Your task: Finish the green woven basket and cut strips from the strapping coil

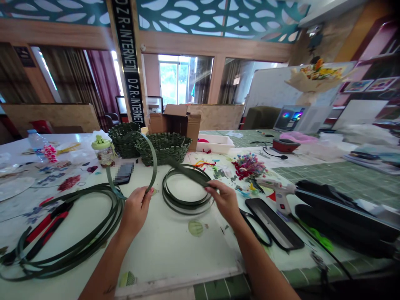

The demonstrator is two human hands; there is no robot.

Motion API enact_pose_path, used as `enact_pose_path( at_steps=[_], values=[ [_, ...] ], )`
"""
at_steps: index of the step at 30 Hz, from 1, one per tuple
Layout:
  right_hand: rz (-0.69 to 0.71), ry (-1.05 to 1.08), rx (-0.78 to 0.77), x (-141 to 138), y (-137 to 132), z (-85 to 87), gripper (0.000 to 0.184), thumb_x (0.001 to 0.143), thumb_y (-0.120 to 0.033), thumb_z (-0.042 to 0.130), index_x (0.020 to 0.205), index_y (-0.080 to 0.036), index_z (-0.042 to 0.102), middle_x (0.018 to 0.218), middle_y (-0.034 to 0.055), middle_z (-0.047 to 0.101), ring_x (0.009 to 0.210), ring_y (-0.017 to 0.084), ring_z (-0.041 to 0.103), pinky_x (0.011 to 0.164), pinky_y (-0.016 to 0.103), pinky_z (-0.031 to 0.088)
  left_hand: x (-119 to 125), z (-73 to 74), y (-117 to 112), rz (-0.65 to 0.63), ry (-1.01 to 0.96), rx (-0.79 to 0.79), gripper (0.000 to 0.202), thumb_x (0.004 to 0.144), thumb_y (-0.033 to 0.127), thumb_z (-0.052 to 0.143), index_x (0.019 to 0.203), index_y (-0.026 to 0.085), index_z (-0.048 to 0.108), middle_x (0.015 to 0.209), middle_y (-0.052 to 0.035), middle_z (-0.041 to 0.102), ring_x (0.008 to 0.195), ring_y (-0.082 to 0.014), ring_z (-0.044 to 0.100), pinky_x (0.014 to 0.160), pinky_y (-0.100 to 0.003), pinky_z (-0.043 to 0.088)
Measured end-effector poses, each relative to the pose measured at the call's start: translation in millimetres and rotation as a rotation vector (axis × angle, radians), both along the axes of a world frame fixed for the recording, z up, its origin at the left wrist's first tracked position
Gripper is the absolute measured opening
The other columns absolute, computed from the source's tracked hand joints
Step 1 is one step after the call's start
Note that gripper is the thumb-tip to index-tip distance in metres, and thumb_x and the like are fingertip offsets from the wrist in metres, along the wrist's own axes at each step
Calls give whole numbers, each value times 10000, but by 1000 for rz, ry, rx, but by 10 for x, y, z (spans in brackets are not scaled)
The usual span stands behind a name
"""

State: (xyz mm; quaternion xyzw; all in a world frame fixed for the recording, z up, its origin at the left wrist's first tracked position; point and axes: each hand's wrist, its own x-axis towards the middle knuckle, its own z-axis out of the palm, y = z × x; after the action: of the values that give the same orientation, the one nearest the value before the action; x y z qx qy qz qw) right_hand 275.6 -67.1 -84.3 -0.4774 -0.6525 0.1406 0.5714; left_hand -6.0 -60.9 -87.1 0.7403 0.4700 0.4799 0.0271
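Observation:
My left hand (136, 212) is closed on a curved green weaving strip (153, 160), which arches up from my fingers. With a pinch of thumb and fingers, my right hand (223, 198) grips the end of a dark green strip (189, 173) that slants away to the upper left, smeared by motion. Whether both hands hold one strip, I cannot tell. Below it lies a round coil of green strip (187, 204). To the left is a larger loose coil (115, 216), with red-and-black pliers (51, 223) among its loops. Two green woven baskets (165, 146) (123, 139) stand behind my hands.
A phone (124, 173) and a green-lidded cup (103, 150) stand behind my left hand. Right of my right hand lie scissors (258, 229), a black tray (275, 225) and a glue gun (281, 196) with its cord. Colourful flower stamens (248, 164) and a cardboard box (192, 125) are farther back.

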Motion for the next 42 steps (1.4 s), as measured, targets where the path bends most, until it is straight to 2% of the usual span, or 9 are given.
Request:
enact_pose_path(
  at_steps=[9, 15, 20, 23, 26, 30, 34, 37, 42],
  values=[
    [80, 547, 48, 169, 47, 18, 166, 744, -336, 646, 826, -191, 645, 782, 13, 635, 759, 152, 547, 747, 279, 420, 23, 10, -35, -16, -66, -89, 310, 895, 396, 400, 897, 169, 613, 725, -27, 611, 693, -173, 575, 654, -281, 430],
    [170, 737, 95, 190, 20, 110, 169, 693, -356, 695, 795, -231, 646, 748, -27, 611, 707, 116, 536, 747, 260, 415, 114, -20, -58, -73, -156, -282, 363, 889, 419, 405, 1077, 183, 607, 582, 24, 540, 536, -143, 520, 564, -252, 412],
    [219, 773, 87, 183, -16, 142, 157, 673, -345, 726, 768, -231, 675, 739, -18, 621, 711, 118, 541, 738, 255, 421, 142, -41, -21, -77, -108, -133, 340, 865, 397, 448, 1034, 180, 647, 902, -63, 583, 894, -203, 557, 792, -303, 421],
    [312, 691, 35, 159, -50, 133, 128, 683, -313, 729, 776, -229, 702, 748, -2, 644, 719, 135, 555, 742, 275, 425, 113, -8, -38, -12, -205, -162, 309, 855, 414, 467, 873, 176, 664, 780, -41, 577, 768, -185, 550, 719, -288, 420],
    [445, 491, -9, 141, -76, 114, 90, 729, -266, 699, 809, -235, 726, 786, 14, 662, 780, 158, 565, 770, 295, 417, 65, 47, -59, 22, -417, -249, 285, 841, 422, 499, 879, 177, 639, 664, -3, 568, 564, -130, 469, 573, -254, 385],
    [498, 383, -6, 137, -96, 105, 88, 747, -255, 692, 824, -260, 736, 796, 16, 664, 804, 172, 560, 763, 313, 424, 19, 106, -26, -118, -724, -282, 259, 809, 380, 571, 939, 161, 617, 706, -9, 601, 506, -76, 386, 499, -213, 324],
    [626, 268, -60, 109, -151, 147, 61, 751, -246, 698, 789, -254, 745, 769, 26, 662, 755, 163, 566, 709, 302, 442, 14, 130, 15, -319, -979, -461, 274, 742, 329, 652, 931, 132, 641, 735, -30, 619, 475, -39, 337, 444, -176, 268],
    [763, 166, -108, 45, -199, 187, 84, 758, -217, 695, 812, -251, 750, 768, 38, 675, 749, 163, 583, 688, 297, 455, 10, 148, 14, -378, -1142, -590, 259, 667, 266, 703, 867, 105, 670, 731, -47, 624, 501, -45, 402, 437, -160, 305],
    [877, -9, -175, -67, -229, 197, 125, 764, -219, 692, 875, -234, 747, 803, 68, 707, 776, 175, 613, 709, 305, 473, -59, 194, 4, -427, -1319, -714, 320, 702, 216, 653, 984, 67, 672, 872, -118, 662, 574, -64, 491, 481, -144, 400]
  ],
)
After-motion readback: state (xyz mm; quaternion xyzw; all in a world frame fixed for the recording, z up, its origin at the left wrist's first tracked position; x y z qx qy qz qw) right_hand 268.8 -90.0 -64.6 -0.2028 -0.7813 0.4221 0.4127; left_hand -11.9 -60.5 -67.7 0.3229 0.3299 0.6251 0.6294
